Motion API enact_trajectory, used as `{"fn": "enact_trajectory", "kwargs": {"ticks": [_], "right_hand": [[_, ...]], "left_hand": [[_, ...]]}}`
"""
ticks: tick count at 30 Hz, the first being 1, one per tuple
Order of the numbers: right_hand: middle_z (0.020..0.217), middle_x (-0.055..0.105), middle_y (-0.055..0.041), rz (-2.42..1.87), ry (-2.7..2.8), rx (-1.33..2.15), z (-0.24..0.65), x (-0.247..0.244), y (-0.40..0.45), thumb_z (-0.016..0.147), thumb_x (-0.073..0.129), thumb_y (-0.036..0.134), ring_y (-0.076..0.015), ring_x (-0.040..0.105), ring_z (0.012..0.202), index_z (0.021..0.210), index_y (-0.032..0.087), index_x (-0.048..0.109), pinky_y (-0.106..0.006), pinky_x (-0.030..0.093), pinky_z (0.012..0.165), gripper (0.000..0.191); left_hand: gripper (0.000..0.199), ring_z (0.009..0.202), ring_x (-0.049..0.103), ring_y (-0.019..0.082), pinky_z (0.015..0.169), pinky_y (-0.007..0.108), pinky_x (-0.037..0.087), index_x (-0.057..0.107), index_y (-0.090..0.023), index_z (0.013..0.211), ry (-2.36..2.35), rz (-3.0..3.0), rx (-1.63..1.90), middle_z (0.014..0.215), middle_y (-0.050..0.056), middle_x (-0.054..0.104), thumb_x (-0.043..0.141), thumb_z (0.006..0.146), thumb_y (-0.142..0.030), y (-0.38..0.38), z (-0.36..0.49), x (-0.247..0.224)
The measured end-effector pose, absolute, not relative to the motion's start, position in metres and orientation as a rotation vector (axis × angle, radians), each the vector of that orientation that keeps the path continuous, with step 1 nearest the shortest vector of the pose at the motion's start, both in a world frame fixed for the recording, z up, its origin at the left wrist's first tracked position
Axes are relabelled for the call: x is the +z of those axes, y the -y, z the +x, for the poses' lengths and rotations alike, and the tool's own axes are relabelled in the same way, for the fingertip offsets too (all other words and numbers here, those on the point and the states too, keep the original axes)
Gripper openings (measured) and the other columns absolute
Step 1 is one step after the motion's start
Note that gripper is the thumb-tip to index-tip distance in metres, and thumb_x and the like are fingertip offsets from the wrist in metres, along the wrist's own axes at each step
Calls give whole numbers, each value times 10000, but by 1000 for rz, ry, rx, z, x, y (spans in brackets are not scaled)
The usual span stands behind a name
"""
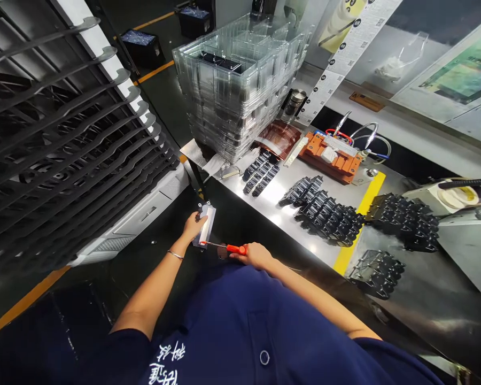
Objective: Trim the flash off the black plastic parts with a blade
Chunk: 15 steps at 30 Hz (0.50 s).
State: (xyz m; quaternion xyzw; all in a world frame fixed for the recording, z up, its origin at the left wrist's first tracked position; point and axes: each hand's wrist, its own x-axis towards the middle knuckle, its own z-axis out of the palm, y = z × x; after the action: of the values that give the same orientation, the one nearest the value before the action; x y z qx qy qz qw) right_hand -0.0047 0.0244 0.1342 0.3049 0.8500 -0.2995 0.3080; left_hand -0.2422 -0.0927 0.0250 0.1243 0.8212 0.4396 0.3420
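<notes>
My left hand (pixel 194 225) grips a small flat part (pixel 207 227) with a pale, shiny face and dark edges, held in front of my body. My right hand (pixel 256 255) is closed around the red handle of a screwdriver (pixel 236 249). The thin shaft points left, and its tip meets or nearly meets the lower end of the part. Exact contact at the tip is too small to tell.
A metal table (pixel 260 206) at the right bears rows of black parts (pixel 324 214), an orange fixture (pixel 332 158) and stacked clear trays (pixel 240 91). A large black slatted rack (pixel 64 133) stands at the left. Yellow tape (pixel 361 224) crosses the table.
</notes>
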Motion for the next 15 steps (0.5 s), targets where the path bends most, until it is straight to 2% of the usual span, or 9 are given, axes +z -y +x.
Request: {"fn": "enact_trajectory", "kwargs": {"ticks": [6, 11, 13, 15], "right_hand": [[924, 726, -103, 1062, -2234, -793, 12, 134, -55, 861, 392, 724, -257, 690, 890, 983, 196, 696, -280, 480, 706, 621], [945, 726, -112, 1075, -2210, -830, 35, 128, -74, 856, 384, 731, -264, 690, 899, 983, 188, 702, -289, 492, 728, 641], [970, 722, -122, 1087, -2185, -864, 47, 125, -81, 845, 398, 737, -274, 687, 914, 976, 181, 705, -297, 496, 740, 649], [999, 713, -143, 1090, -2115, -927, 62, 122, -89, 824, 429, 742, -292, 680, 939, 988, 164, 705, -312, 497, 755, 662]], "left_hand": [[555, 1099, 624, 259, 924, 352, 494, 586, -106, 1175, -1997, 415, 1026, 1174, 150, 666, 726, 694, -345, 99, -224, 40], [587, 1124, 610, 249, 969, 353, 474, 559, -107, 1220, -1962, 541, 852, 1191, 125, 662, 684, 715, -378, 86, -205, 47], [594, 1136, 605, 254, 978, 352, 465, 565, -131, 1214, -1963, 602, 758, 1194, 112, 663, 701, 688, -370, 79, -197, 51], [547, 1105, 621, 293, 969, 386, 462, 622, -166, 1111, -1974, 658, 635, 1113, 103, 697, 753, 603, -319, 74, -189, 56]]}}
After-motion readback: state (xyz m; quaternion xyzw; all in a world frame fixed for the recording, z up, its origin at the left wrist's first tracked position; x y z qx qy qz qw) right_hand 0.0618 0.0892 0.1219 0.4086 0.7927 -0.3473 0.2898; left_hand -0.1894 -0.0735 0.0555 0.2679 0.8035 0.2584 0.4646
